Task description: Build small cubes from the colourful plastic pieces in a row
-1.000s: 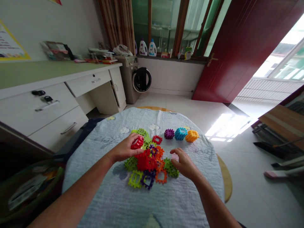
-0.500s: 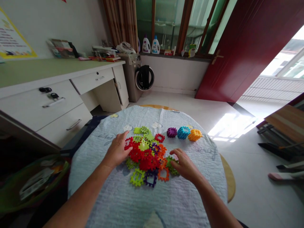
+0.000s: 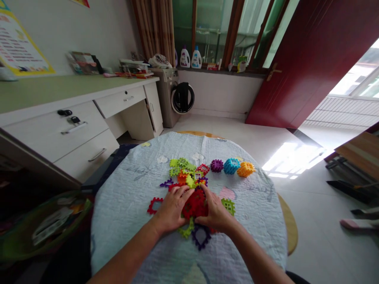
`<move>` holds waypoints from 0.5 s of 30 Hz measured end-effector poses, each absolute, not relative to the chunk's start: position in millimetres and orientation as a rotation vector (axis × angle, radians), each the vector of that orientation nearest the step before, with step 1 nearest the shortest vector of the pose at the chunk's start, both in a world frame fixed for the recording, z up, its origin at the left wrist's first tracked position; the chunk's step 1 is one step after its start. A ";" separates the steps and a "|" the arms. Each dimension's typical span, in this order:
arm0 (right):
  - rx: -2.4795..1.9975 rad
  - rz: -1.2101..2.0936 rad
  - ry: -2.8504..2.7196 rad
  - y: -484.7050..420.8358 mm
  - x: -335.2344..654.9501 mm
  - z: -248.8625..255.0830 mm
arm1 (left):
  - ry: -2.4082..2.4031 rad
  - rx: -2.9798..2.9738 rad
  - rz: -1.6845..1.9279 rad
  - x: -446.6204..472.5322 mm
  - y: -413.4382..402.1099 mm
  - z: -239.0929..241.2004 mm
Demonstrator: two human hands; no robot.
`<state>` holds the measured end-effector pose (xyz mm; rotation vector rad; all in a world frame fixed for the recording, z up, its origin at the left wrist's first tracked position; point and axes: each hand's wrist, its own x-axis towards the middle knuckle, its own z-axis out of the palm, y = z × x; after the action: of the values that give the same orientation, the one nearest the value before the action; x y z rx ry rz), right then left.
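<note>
A pile of toothed plastic building-block pieces in several colours lies on the cloth-covered round table (image 3: 127, 189). My left hand (image 3: 173, 209) curves round the left side of a heap of red pieces (image 3: 195, 202). Facing it, my right hand (image 3: 217, 211) presses in from the right, so the red pieces sit between both palms. Lime green pieces (image 3: 181, 162) spread behind the heap. One dark purple frame piece (image 3: 201, 236) lies in front of my hands, and a red frame piece (image 3: 154, 205) left of my left hand. My fingers partly cover the heap.
Three assembled blocks, purple (image 3: 216, 165), blue (image 3: 231, 166) and yellow (image 3: 245, 169), stand at the table's back right. A desk (image 3: 83, 90) and a basket (image 3: 85, 209) are on the left. Beyond are a washing machine (image 3: 167, 94) and a red door (image 3: 284, 79).
Both hands have come inward, from the pile's left and right edges, to close around the red pieces. Pieces have shifted; a red frame now lies apart at the left.
</note>
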<state>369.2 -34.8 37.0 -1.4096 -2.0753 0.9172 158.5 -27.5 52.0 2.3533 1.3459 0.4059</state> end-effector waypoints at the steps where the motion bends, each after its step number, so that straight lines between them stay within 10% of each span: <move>1: -1.355 0.938 -2.061 -35.1 367.3 36.4 | 1.305 2.358 0.435 163.1 -27.1 50.7; 15: -1.420 0.886 -1.588 -22.4 385.9 63.5 | 1.583 1.810 0.933 140.3 0.8 74.3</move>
<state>385.9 -22.4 63.5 -1.4203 -1.5877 0.8856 140.3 0.8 74.3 1.8096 1.5829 0.9327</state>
